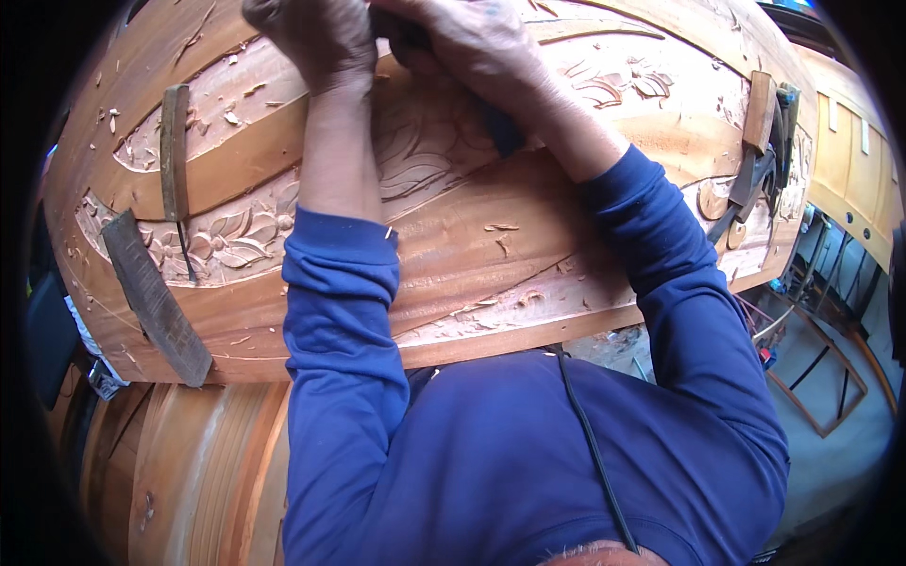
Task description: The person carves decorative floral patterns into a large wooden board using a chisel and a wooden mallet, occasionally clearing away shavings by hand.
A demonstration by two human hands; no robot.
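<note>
The carved wooden panel (528,203) lies under the person's hands, its relief apparently only partway done. Leaves (236,236) toward nine o'clock look well shaped, as do the leaves (618,85) toward two; loose chips still litter the recesses. The lower strip (510,307), toward five, seems less worked, showing mostly rough ground. At twelve, the left hand (326,42) and right hand (477,52) are both curled and close together, cut by the frame's edge; what either grasps cannot be told.
</note>
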